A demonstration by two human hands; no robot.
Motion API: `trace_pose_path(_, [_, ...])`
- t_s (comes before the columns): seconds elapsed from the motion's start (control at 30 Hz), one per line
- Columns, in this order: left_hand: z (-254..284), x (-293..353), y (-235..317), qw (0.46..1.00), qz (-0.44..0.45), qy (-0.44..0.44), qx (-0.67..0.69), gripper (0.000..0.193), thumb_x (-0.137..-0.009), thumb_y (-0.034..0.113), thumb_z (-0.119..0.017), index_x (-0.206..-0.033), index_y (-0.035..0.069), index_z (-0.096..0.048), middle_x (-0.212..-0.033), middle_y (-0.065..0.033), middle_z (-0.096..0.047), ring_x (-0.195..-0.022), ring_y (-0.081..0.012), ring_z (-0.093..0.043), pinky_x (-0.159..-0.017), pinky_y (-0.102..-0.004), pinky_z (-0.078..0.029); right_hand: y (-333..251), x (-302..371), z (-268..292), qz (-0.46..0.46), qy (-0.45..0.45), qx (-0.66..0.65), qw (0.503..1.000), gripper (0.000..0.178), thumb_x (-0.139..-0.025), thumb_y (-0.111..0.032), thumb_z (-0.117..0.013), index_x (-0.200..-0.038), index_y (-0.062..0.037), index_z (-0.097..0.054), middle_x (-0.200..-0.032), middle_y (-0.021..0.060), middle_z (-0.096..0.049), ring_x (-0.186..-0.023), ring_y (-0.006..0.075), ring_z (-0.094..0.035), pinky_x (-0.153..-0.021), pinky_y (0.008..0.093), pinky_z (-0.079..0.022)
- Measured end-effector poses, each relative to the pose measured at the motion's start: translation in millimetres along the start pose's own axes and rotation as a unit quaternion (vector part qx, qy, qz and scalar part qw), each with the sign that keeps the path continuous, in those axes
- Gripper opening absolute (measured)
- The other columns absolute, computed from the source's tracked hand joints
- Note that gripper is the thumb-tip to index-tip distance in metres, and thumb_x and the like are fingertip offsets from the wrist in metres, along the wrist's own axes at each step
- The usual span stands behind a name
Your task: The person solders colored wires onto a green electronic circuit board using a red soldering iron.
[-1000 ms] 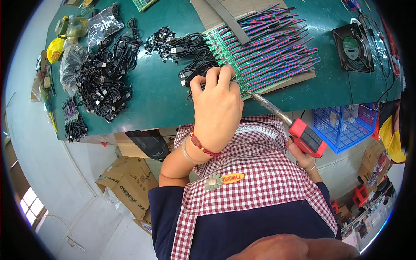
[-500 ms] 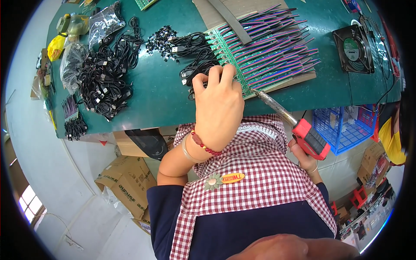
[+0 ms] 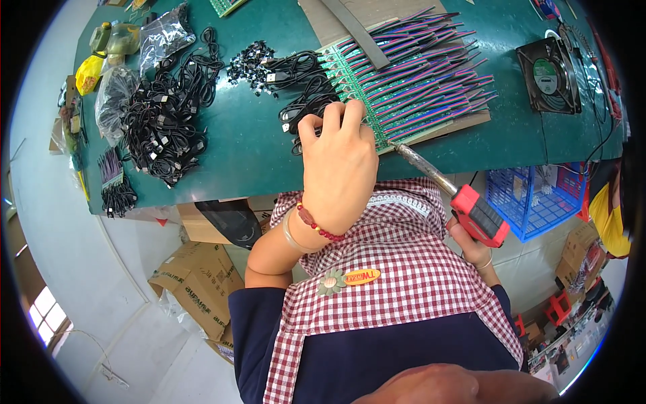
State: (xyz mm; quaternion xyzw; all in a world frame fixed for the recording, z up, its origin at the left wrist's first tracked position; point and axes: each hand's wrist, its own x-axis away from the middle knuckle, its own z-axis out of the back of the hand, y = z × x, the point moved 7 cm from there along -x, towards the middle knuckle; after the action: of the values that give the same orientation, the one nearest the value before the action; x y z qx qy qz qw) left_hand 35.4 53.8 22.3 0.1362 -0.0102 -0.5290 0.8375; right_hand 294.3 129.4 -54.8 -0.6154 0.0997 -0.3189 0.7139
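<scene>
1. Resting the left hand [image 3: 340,161] at the near end of the green circuit board [image 3: 353,86], back of the hand facing up.
2. Bending the left fingers downward, spreading the knuckles slightly; hiding the fingertips from view, so making it impossible to tell whether pinching something or only pressing.
3. Holding a soldering iron [image 3: 441,179] in the right hand [image 3: 475,250], closing the fingers around the red-and-black handle, partly hidden behind it.
4. Pointing the iron's metal barrel forward and to the left, bringing the tip to the near end of the circuit board, just right of the left hand; showing too little to tell whether touching.
5. Seeing the circuit board lying on cardboard [image 3: 316,20] on the green table [image 3: 249,148], with many thin wires [image 3: 431,87] stretching out to the right.
6. Seeing a flat grey bar [image 3: 356,34] lying slantwise across the far part of the board and wires.
7. Seeing bundled black cables [image 3: 309,101] with metal plugs lying along the board's left side, just beside the left hand.
8. Seeing a pile of small black parts [image 3: 252,67] farther left, then a large heap of cables [image 3: 161,128].
9. Seeing a black fan [image 3: 548,75] standing well apart, toward the table's right end.
10. Wearing a checked apron [image 3: 397,289] and, on the left wrist, a red bead bracelet [image 3: 321,229].
</scene>
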Motion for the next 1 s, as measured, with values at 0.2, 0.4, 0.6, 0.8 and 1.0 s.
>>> trace_pose_path(0.2, [-1,0,0,1.000,0.001,-0.001,-0.003,0.008,-0.069,0.008,-0.058,-0.066,0.001,-0.060,-0.093,-0.0076,-0.051,-0.092,-0.0221,-0.049,-0.082,-0.0401,-0.036,0,0,-2,0.002,0.001,0.000,1.000,0.018,-0.066,-0.001,-0.066,-0.084,0.0002,-0.063,-0.074,0.0103,-0.060,-0.064,0.0227,-0.058,-0.057,0.0313,-0.045])
trace_pose_path(0.4, [1,-1,-2,1.000,-0.011,-0.012,0.000,0.008,-0.070,0.008,-0.057,-0.069,0.001,-0.060,-0.093,-0.0078,-0.051,-0.094,-0.0221,-0.049,-0.084,-0.0407,-0.035,1,2,-2,-0.015,0.013,-0.030,0.999,0.018,-0.066,0.000,-0.066,-0.083,0.0008,-0.063,-0.073,0.0099,-0.060,-0.063,0.0213,-0.058,-0.057,0.0305,-0.045])
trace_pose_path(0.6, [0,-2,1,0.999,-0.022,-0.027,-0.005,0.008,-0.071,0.008,-0.056,-0.071,0.002,-0.060,-0.095,-0.0076,-0.050,-0.097,-0.0214,-0.048,-0.085,-0.0410,-0.035,5,7,-5,-0.047,0.018,-0.030,0.998,0.018,-0.066,-0.001,-0.066,-0.084,0.0007,-0.063,-0.074,0.0096,-0.061,-0.063,0.0199,-0.059,-0.057,0.0303,-0.046])
trace_pose_path(0.8, [-2,-2,1,1.000,-0.018,-0.025,-0.005,0.008,-0.072,0.009,-0.056,-0.071,0.002,-0.060,-0.096,-0.0074,-0.049,-0.097,-0.0211,-0.047,-0.086,-0.0414,-0.035,12,11,-7,-0.055,0.020,-0.039,0.998,0.018,-0.067,-0.001,-0.066,-0.084,0.0006,-0.063,-0.076,0.0097,-0.061,-0.065,0.0202,-0.059,-0.059,0.0302,-0.046])
trace_pose_path(1.0, [-5,1,0,0.999,-0.005,-0.037,-0.016,0.012,-0.065,0.009,-0.064,-0.074,0.003,-0.060,-0.104,-0.0034,-0.052,-0.102,-0.0202,-0.048,-0.085,-0.0392,-0.034,2,12,-12,-0.050,0.014,-0.048,0.998,0.015,-0.069,-0.001,-0.066,-0.084,0.0009,-0.063,-0.074,0.0096,-0.062,-0.064,0.0193,-0.060,-0.058,0.0304,-0.046])
